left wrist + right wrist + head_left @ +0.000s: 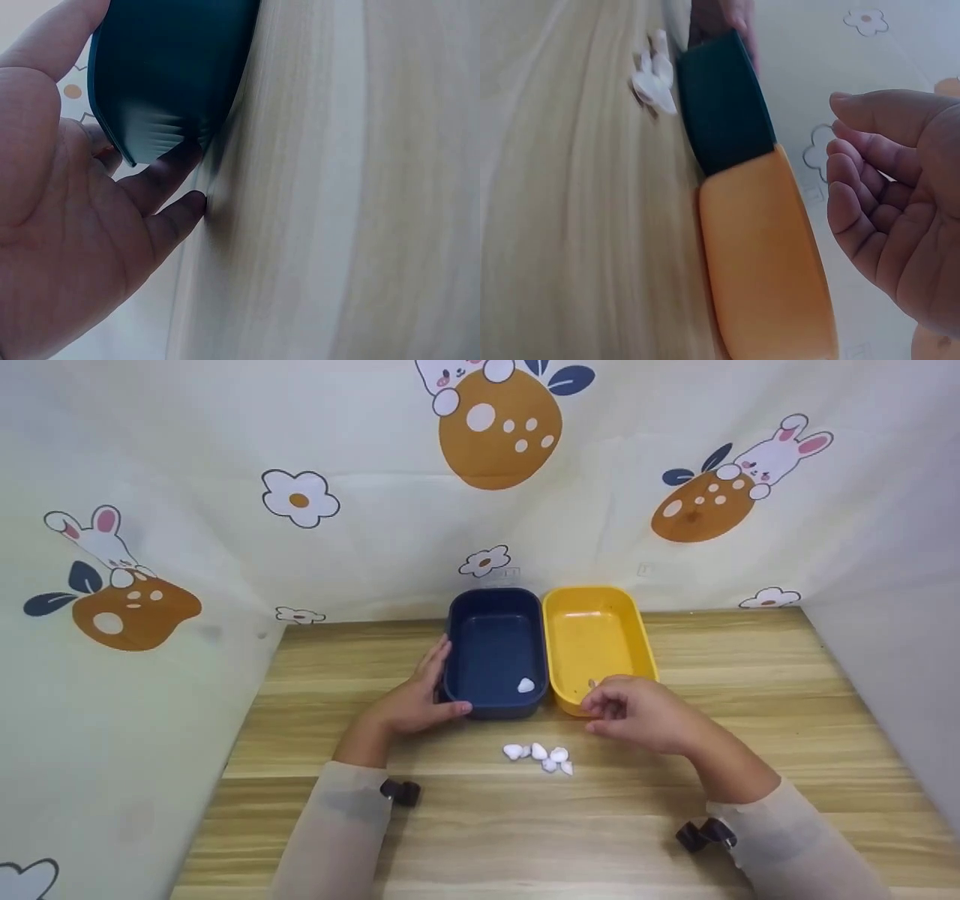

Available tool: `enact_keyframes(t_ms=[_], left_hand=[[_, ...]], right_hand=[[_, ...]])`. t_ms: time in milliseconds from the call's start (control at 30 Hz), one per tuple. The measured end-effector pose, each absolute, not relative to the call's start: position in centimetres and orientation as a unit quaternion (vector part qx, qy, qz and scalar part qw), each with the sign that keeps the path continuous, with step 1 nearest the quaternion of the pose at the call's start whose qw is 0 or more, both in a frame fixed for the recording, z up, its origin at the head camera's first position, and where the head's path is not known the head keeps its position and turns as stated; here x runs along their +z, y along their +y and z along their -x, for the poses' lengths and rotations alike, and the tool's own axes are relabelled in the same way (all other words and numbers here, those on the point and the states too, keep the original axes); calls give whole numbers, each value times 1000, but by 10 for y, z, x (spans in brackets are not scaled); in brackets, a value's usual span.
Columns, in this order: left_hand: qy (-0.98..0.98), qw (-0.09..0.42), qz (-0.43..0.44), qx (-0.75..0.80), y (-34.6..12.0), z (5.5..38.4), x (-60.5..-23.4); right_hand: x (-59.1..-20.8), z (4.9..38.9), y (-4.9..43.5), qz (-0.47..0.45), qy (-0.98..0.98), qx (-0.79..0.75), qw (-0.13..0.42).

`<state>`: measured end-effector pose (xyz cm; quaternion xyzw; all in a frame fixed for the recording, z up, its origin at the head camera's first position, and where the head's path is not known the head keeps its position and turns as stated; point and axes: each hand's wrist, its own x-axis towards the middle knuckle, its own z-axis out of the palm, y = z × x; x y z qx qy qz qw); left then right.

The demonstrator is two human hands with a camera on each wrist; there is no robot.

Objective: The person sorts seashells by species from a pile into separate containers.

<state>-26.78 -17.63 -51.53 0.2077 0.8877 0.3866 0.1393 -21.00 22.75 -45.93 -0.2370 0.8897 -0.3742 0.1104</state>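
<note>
Shells (538, 751), likely light, brittle, best pinched by edges, lie near blue bin (495, 649), one inside; left hand (412, 705), fingers spread, touches it; right hand (649, 716), loosely curled, seemingly empty, above yellow bin (592, 637).

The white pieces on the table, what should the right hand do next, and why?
Maybe reach the right hand for the white pieces: that hand seems empty, they lie on the table, and a similar piece sits in the blue bin.
</note>
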Motion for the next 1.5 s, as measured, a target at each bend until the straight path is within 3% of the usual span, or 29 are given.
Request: enact_keyframes(t_ms=[333,700,1500], left_hand=[[888,142,-203,387,-176,268,-515],[886,132,-214,390,-174,269,-515],[884,134,-218,392,-175,269,-515]], right_hand=[[-470,204,215,276,883,-355,133],[-492,206,211,291,857,-353,238],[-513,211,206,343,855,-314,229]])
